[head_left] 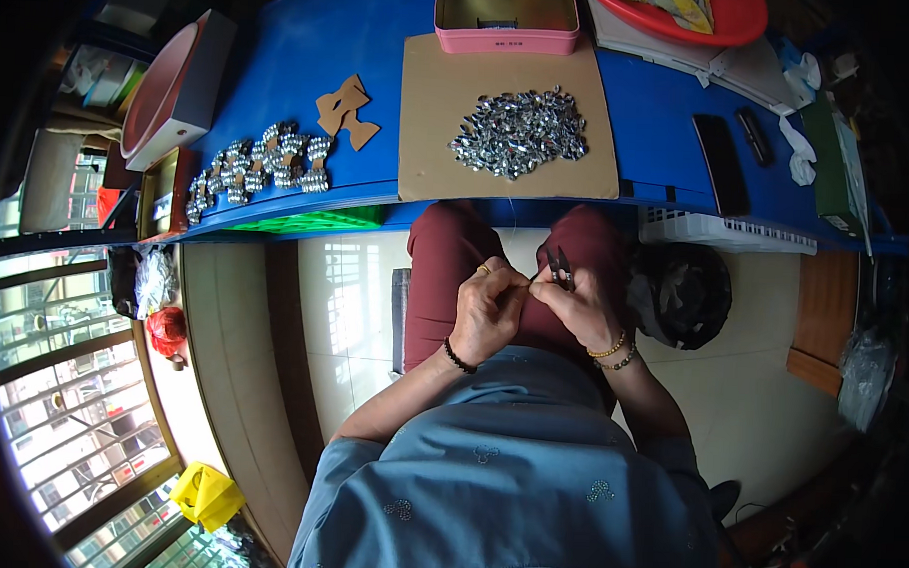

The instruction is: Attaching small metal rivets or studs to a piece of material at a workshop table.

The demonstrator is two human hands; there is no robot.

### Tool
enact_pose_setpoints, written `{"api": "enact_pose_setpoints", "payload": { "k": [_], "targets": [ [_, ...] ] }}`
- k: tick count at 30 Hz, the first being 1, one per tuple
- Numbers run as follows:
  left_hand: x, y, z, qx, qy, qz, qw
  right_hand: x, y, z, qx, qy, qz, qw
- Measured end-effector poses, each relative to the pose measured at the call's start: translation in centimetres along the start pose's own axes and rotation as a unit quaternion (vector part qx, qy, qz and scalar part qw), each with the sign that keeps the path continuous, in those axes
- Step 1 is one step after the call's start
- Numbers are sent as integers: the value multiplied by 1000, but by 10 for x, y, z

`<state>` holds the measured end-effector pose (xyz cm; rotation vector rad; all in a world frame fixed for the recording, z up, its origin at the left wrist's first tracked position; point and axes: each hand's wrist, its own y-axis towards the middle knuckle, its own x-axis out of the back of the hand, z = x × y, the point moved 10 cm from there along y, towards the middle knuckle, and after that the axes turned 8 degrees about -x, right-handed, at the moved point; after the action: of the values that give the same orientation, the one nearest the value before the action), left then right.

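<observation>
Both hands meet above my lap, their fingertips close together. My left hand (488, 313) is closed in a pinch at thumb and forefinger; what it pinches is too small to make out. My right hand (582, 313) grips small dark snips (560, 267), whose two pointed blades stand up apart from each other, while its thumb and fingertip reach toward the left fingertips. Beyond my knees, a heap of shiny silver faceted beads (520, 133) lies on a cardboard sheet (430, 113) at the table's near edge.
Bundles of strung silver beads (263, 164) and brown card pieces (348, 112) lie left on the blue table (303, 38). A pink tin (506, 42) stands behind the heap. Right are a black phone (720, 163) and a red basin (729, 18). A black-lined bin (679, 295) stands beside my right knee.
</observation>
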<state>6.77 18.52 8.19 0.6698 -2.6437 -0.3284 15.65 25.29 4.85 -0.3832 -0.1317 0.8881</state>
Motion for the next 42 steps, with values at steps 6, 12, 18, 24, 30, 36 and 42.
{"api": "enact_pose_setpoints", "payload": {
  "k": [6,12,18,24,30,36,42],
  "targets": [
    [0,0,-5,-17,25,7,1000,0,-1,1,-6,-13,-3,1000],
    [-1,-1,-4,-12,21,11,1000,0,-1,-2,-2,-2,0,1000],
    [-1,1,-7,-14,20,10,1000,0,0,-9,3,15,5,1000],
    [-1,-1,-5,-11,18,16,1000,0,0,-8,-13,18,7,1000],
    [-4,-3,-7,-14,17,21,1000,1,-2,-11,-21,8,8,1000],
    [-3,-3,-5,-7,17,21,1000,-2,-2,-9,-7,7,3,1000],
    [-4,-4,-5,-4,15,27,1000,0,-3,-6,-15,4,3,1000]
  ]
}}
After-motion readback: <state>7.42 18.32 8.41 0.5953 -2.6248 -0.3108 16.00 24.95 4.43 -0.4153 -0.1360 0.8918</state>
